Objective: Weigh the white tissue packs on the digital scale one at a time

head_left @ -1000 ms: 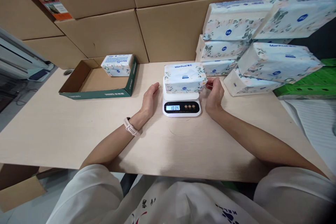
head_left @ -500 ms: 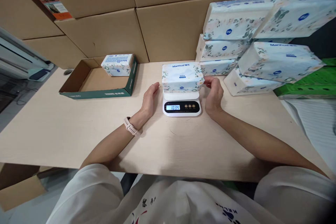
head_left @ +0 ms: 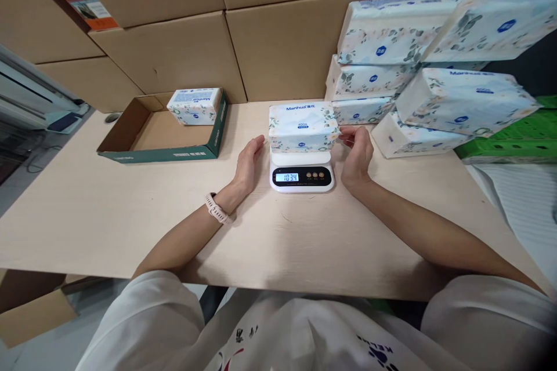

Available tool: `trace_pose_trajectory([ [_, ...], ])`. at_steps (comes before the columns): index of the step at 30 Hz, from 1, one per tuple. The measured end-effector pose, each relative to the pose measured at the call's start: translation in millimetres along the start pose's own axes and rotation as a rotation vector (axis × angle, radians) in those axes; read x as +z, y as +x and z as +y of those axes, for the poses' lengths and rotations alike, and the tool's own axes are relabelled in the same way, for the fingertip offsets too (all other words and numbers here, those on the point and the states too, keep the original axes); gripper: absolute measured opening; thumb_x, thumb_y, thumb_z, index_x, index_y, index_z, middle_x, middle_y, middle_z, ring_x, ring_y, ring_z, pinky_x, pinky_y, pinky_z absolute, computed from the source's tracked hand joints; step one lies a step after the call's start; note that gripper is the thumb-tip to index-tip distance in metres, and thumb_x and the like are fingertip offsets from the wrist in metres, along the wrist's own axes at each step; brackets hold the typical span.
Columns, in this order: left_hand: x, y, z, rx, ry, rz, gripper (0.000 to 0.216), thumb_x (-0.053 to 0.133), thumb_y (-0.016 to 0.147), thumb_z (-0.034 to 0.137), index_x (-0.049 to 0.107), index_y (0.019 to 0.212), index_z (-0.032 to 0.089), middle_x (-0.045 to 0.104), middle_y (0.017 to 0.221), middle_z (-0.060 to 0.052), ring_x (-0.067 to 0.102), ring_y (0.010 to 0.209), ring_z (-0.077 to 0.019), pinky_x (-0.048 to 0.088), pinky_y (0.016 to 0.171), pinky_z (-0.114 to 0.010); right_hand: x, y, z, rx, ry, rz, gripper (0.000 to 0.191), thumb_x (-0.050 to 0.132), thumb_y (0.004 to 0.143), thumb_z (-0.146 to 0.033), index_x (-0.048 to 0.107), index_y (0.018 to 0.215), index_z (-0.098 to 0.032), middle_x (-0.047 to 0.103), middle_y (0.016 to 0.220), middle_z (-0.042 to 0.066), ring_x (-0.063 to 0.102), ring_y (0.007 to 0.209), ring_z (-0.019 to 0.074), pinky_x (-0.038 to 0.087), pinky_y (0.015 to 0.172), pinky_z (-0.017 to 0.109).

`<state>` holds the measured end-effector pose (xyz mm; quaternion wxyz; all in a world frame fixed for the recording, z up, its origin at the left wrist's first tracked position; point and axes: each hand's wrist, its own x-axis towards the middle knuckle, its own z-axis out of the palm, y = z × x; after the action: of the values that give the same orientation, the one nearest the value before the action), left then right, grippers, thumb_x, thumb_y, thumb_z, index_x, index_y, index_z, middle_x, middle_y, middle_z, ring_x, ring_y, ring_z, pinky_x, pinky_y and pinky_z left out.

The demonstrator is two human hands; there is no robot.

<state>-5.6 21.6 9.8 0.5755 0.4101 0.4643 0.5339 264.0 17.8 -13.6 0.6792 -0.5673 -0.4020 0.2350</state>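
A floral-printed pack of tissues rests on a white kitchen scale, whose lit display reads 1034, possibly with a decimal point. My left hand stands on edge on the table, just left of the pack and apart from it, fingers stretched forward and nothing in it. On the other side, my right hand is close to the pack's right end, its fingers loosely curved and holding nothing; whether a fingertip touches the wrapper I cannot tell. A pale watch band circles my left wrist.
Several more tissue packs are stacked at the back right, close to my right hand. A shallow green-sided cardboard tray at the back left holds one tissue pack. Large cardboard boxes form a wall along the table's back edge.
My right hand has shifted very slightly to the right, away from the pack. My left hand, the pack and the scale's reading are as before.
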Motion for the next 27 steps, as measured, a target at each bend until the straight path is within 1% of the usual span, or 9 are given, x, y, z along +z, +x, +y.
trace_pose_trajectory([
  [5,0.1,-0.2,0.2,0.004,0.006,0.005,0.040,0.064,0.116,0.047,0.085,0.134,0.019,0.073,0.173,-0.014,0.059,0.173,-0.0302,0.038,0.152,-0.045,-0.7,0.5,1.7,-0.008,0.012,-0.013,0.045,0.042,0.111,-0.062,0.068,0.097,-0.028,0.074,0.109,0.012,0.069,0.111,0.0327,0.058,0.111,0.057],
  [9,-0.3,0.1,-0.2,0.009,0.012,-0.004,0.038,0.060,0.117,0.044,0.085,0.133,0.020,0.073,0.172,-0.012,0.061,0.172,-0.0279,0.039,0.152,-0.043,-0.6,0.7,2.8,-0.017,-0.003,-0.013,0.047,0.042,0.112,-0.063,0.070,0.096,-0.029,0.074,0.107,0.010,0.071,0.109,0.0305,0.060,0.110,0.055],
  [13,-0.4,0.4,-0.4,0.017,0.005,-0.013,0.037,0.063,0.116,0.044,0.085,0.132,0.020,0.075,0.170,-0.012,0.061,0.171,-0.0283,0.038,0.153,-0.044,0.3,1.7,5.6,-0.020,0.016,-0.006,0.048,0.042,0.113,-0.063,0.070,0.095,-0.029,0.075,0.108,0.010,0.072,0.107,0.0302,0.061,0.110,0.056],
  [17,0.2,0.1,0.0,0.010,0.000,-0.006,0.038,0.065,0.115,0.047,0.086,0.131,0.020,0.075,0.170,-0.013,0.060,0.172,-0.0292,0.037,0.153,-0.045,1.1,1.9,5.0,-0.022,0.016,0.002,0.046,0.043,0.112,-0.061,0.070,0.094,-0.029,0.075,0.106,0.010,0.070,0.105,0.0293,0.060,0.110,0.055],
  [19,0.6,0.0,0.6,0.007,0.001,-0.007,0.037,0.064,0.116,0.045,0.086,0.131,0.019,0.075,0.170,-0.013,0.060,0.172,-0.0292,0.037,0.153,-0.045,0.9,1.4,3.3,-0.017,0.002,0.006,0.045,0.043,0.111,-0.059,0.071,0.094,-0.028,0.075,0.107,0.011,0.070,0.105,0.0292,0.060,0.111,0.054],
  [21,1.0,0.4,1.8,-0.001,0.002,-0.009,0.036,0.062,0.118,0.043,0.085,0.131,0.019,0.074,0.171,-0.012,0.060,0.172,-0.0285,0.038,0.153,-0.043,0.4,1.1,2.2,-0.018,-0.012,-0.002,0.045,0.043,0.110,-0.058,0.074,0.096,-0.028,0.076,0.111,0.012,0.070,0.110,0.0301,0.059,0.114,0.055],
  [23,1.6,2.1,3.8,-0.021,0.000,-0.004,0.037,0.058,0.120,0.040,0.084,0.133,0.018,0.073,0.173,-0.012,0.060,0.172,-0.0275,0.039,0.152,-0.042,-0.1,1.8,3.1,-0.028,-0.021,-0.015,0.045,0.045,0.111,-0.059,0.077,0.103,-0.028,0.078,0.118,0.012,0.072,0.119,0.0312,0.058,0.119,0.055],
  [27,2.8,7.9,8.3,-0.078,-0.008,0.051,0.036,0.056,0.121,0.041,0.081,0.135,0.020,0.070,0.176,-0.010,0.061,0.171,-0.0271,0.040,0.152,-0.043,-0.1,5.8,10.4,-0.047,-0.050,0.000,0.048,0.047,0.112,-0.065,0.080,0.119,-0.031,0.079,0.128,0.009,0.073,0.134,0.0325,0.055,0.129,0.060],
])
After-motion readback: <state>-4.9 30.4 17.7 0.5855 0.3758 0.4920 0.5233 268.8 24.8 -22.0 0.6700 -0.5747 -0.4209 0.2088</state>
